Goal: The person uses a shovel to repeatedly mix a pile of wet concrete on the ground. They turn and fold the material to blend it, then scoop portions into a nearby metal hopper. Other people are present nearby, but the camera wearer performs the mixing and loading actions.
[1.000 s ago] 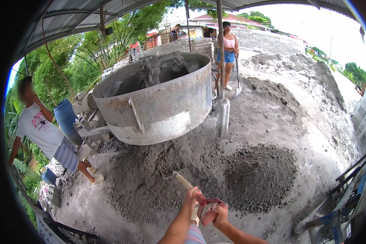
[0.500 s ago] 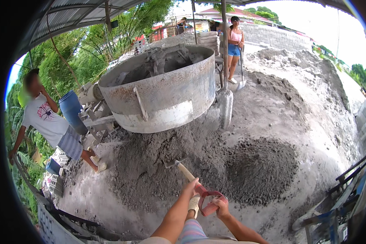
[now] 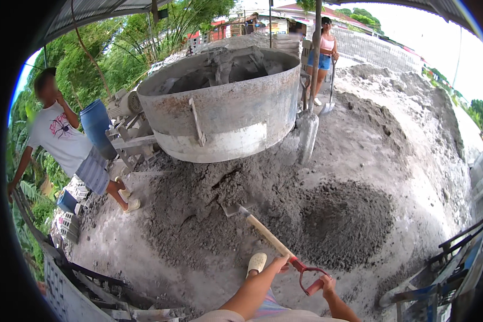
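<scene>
A shovel (image 3: 265, 233) with a wooden shaft and a red D-shaped handle slants from lower right up toward the mixer. My left hand (image 3: 280, 263) is closed around the lower end of the shaft, by the red socket. The grip of the D-handle is in my right hand (image 3: 328, 285). At the far end, the metal blade (image 3: 232, 210) is partly sunk in a pile of damp grey mix (image 3: 182, 225), and loose mix lies over its front edge. One of my feet, in a cream clog (image 3: 256, 263), stands behind the pile.
A large round mixer (image 3: 220, 126) stands just beyond the pile. Another shovel (image 3: 308, 137) leans by a post. One person (image 3: 64, 139) stands at left near a blue drum (image 3: 97, 129); another (image 3: 323, 59) holds a shovel at the back. Stacked racks (image 3: 451, 268) are at right.
Both hands and the handle have moved right and slightly down, showing more of the wooden shaft. The blade shows more clearly, with mix at its front. The view has shifted slightly.
</scene>
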A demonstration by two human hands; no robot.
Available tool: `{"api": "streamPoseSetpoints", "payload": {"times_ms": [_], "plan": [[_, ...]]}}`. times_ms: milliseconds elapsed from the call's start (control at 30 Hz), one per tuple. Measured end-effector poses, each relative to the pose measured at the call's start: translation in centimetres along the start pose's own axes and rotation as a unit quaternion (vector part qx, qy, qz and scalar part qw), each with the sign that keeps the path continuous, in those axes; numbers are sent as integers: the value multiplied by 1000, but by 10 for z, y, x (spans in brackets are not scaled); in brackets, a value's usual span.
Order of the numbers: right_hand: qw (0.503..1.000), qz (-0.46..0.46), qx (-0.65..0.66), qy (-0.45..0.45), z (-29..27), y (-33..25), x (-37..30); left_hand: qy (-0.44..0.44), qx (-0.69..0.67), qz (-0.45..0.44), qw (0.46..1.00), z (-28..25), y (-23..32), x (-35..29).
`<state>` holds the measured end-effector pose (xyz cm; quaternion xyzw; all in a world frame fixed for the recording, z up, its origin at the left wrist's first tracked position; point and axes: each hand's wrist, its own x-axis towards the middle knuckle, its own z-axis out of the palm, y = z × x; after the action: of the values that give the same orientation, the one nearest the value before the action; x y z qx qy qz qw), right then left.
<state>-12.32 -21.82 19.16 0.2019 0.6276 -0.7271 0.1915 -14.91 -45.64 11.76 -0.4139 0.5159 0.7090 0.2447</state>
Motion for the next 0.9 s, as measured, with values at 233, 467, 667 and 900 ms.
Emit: {"api": "streamPoseSetpoints", "payload": {"times_ms": [233, 467, 667, 900], "plan": [[962, 139, 236, 11, 89, -29, -41, 124, -309, -33, 942, -120, -53, 7], [950, 169, 236, 119, 100, -40, -41, 103, -410, -61, 904, -157, -20, -21], [954, 188, 190, 135, 86, -34, -29, 53, -387, -87, 916, -154, 60, 92], [877, 175, 24, 447, 137, -73, -39, 38, -290, -129, 948, -139, 162, 178]]}}
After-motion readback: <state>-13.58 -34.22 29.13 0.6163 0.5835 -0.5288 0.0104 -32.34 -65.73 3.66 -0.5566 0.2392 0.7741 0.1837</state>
